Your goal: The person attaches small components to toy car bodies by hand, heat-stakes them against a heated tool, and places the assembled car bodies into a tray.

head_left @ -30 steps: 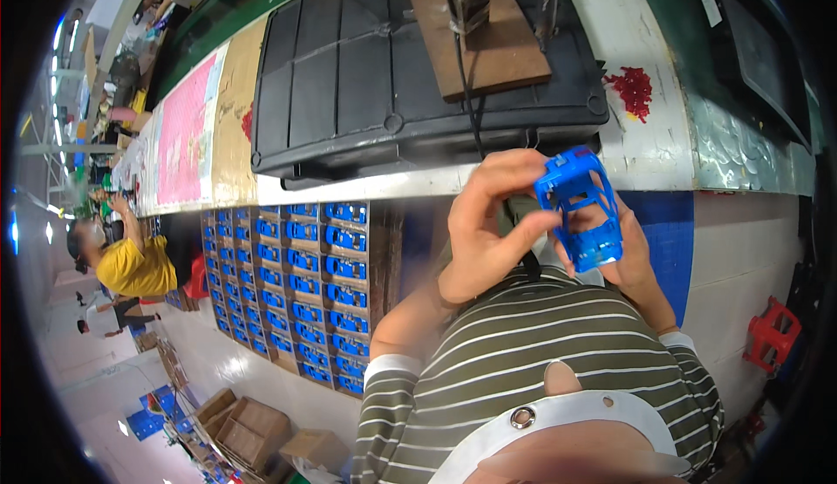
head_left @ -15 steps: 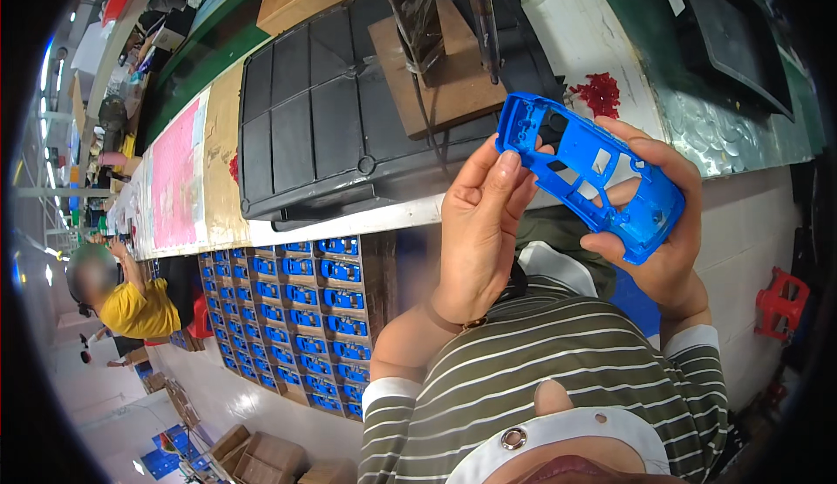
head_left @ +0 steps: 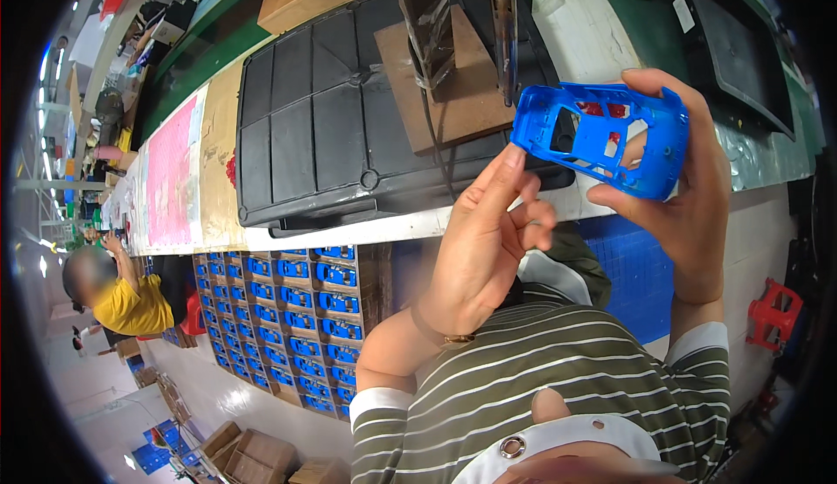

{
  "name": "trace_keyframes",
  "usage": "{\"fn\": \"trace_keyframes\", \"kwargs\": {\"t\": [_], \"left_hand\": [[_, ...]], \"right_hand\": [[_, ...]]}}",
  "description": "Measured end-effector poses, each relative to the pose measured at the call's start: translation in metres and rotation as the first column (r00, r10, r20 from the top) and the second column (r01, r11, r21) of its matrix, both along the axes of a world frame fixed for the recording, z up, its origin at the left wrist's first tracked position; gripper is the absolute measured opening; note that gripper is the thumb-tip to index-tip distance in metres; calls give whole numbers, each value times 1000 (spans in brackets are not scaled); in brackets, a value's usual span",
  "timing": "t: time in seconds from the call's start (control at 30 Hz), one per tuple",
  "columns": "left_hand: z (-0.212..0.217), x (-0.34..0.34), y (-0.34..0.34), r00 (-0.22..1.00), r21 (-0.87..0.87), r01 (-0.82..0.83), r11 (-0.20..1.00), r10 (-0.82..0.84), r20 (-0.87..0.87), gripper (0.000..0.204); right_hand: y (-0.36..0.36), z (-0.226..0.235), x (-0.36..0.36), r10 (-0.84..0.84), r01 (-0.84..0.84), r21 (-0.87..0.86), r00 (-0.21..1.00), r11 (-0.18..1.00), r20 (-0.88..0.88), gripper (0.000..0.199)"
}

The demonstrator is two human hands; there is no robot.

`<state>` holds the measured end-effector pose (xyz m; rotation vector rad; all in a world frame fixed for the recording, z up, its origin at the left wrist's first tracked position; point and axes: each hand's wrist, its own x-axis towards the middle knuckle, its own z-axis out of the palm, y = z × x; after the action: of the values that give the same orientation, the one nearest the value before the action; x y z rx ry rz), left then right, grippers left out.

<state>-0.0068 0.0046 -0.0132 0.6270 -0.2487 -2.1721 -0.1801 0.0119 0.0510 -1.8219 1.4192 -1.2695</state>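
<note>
A blue plastic toy car body shell [head_left: 589,135] with cut-out window openings is held up over the front edge of the workbench. My right hand [head_left: 697,196] grips its right end, thumb along the near side and fingers round the far side. Close to the shell's left corner is my left hand [head_left: 484,244], its thumb tip at the shell's edge and its other fingers loosely curled and apart. Just left of the shell, a metal rod with a brown handle [head_left: 504,39] hangs point down over a wooden base [head_left: 471,92].
The wooden base rests on a large black plastic lid [head_left: 301,126]. Small red parts [head_left: 593,109] show through the shell's openings. Below the bench to the left, a compartmented rack [head_left: 370,288] holds several blue shells. A person in yellow [head_left: 139,305] sits far left; a red stool [head_left: 772,314] stands right.
The shell has turned more level and risen slightly in my right hand. My left hand has loosened from the shell's left end and dropped a little below it.
</note>
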Motion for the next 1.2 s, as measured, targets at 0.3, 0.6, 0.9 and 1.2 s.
{"fn": "trace_keyframes", "kwargs": {"t": [0.3, 0.6, 0.9, 1.2], "left_hand": [[8, -19, 9, 987, 58, 89, 994, -95, 126, 30], [4, -20, 10, 990, 22, 142, 990, -143, 20, 39], [5, -1, -9, 992, 84, -113, 990, 108, 65, 18], [15, 2, -22, 996, 98, -81, 992, 78, 40, 28]], "right_hand": [[31, -15, -25, 52, -81, -139, 978, 987, -202, 57], [21, -2, -27, 67, -173, -258, 925, 951, -373, 62], [-29, 3, 2, 112, -173, -192, 949, 966, -296, 68], [-31, 5, 3, 158, -219, -239, 955, 946, -253, 73]]}}
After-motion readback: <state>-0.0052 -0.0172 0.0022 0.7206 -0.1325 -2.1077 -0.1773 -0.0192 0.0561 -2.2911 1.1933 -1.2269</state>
